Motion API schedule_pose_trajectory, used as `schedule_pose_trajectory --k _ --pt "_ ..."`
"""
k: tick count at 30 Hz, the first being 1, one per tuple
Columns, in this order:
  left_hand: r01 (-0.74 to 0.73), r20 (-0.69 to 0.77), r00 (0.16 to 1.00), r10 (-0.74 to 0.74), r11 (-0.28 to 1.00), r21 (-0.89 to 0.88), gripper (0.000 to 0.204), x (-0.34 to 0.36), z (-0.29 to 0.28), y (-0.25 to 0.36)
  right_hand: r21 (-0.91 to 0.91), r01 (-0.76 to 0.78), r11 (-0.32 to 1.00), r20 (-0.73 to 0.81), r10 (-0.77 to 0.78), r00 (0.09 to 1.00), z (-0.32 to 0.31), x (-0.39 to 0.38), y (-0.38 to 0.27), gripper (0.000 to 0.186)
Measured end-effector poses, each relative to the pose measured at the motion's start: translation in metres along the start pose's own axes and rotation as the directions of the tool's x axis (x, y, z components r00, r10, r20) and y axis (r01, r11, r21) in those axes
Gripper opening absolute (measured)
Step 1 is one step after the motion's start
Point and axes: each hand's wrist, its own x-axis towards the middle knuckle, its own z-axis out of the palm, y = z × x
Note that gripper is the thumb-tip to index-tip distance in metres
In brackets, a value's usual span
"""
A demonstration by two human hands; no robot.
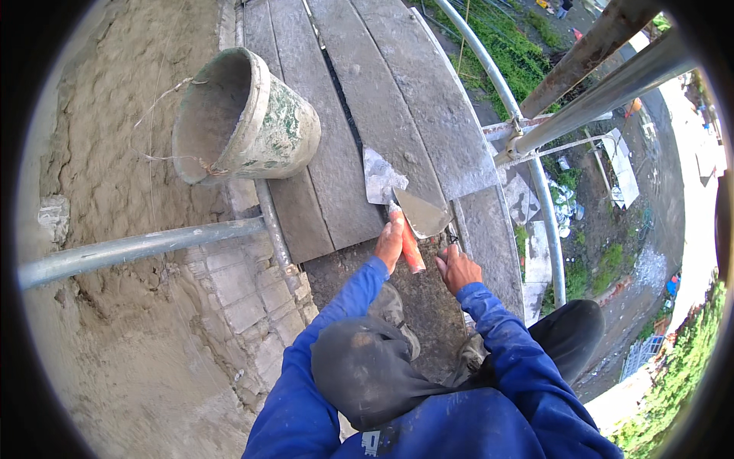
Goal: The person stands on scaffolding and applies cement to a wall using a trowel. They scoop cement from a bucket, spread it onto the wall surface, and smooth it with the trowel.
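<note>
My left hand (389,243) is closed on the orange handle (410,251) of a trowel. Its grey, mortar-smeared blade (379,177) points away from me, just above the wooden planks. In my right hand (460,271) is a second trowel, its blade (424,215) caked with mortar along the edge. That blade crosses close by the orange handle; whether the two trowels touch, I cannot tell. My right fingers cover most of the second handle. Beyond my left hand, a mortar-stained bucket (287,130) with a wire handle lies tipped, its mouth toward the wall.
Scaffold planks (413,107) stretch ahead. A rough mortared wall (107,138) with bare brickwork (248,294) stands on the left. A metal pipe (145,249) crosses to the wall. Scaffold tubes (547,214) edge the right side, with ground and grass (505,69) far below.
</note>
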Motion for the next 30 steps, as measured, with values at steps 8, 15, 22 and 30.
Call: schedule_pose_trajectory --k 8,15,22,30 --pt "0.106 -0.014 0.994 -0.105 0.994 0.005 0.062 0.007 -0.01 -0.006 -0.013 0.037 0.999 -0.017 -0.037 0.999 -0.008 0.017 -0.007 0.039" --pt "0.016 -0.058 0.998 -0.015 1.0 0.013 0.055 0.001 -0.022 -0.009 0.006 0.051 0.999 0.03 -0.051 0.998 -0.012 0.02 -0.013 0.041" --pt "0.028 -0.084 0.996 -0.022 0.997 0.07 0.048 0.002 -0.021 -0.006 0.037 0.094 0.995 0.043 -0.096 0.994 -0.014 0.003 -0.007 0.042" --pt "0.0 -0.062 0.998 0.007 0.994 0.109 0.046 0.012 -0.033 -0.018 0.05 0.032 0.998 0.048 -0.034 0.998 -0.012 0.026 -0.034 0.044"
